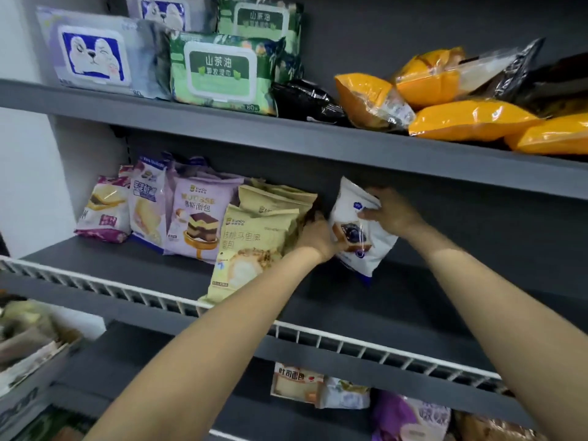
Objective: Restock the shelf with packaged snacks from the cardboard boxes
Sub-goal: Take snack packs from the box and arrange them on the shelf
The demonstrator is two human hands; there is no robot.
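Note:
A white snack pack with a blueberry picture [359, 246] stands tilted on the grey middle shelf [413, 300]. My right hand [391, 211] grips its upper part, thumb across the front. My left hand [318, 237] holds its lower left edge and also touches the cream-yellow snack packs [251, 246] beside it. Further left on the same shelf stand a purple mousse-cake pack [197, 221], a white and blue pack [146, 208] and a pink pack [103, 214]. No cardboard box is plainly in view.
A white wire rail [318, 335] runs along the shelf's front. The top shelf holds wet-wipe packs [219, 71] and orange bags [471, 119]. The shelf below holds more snack packs [299, 381]. Right of the white pack the middle shelf is bare.

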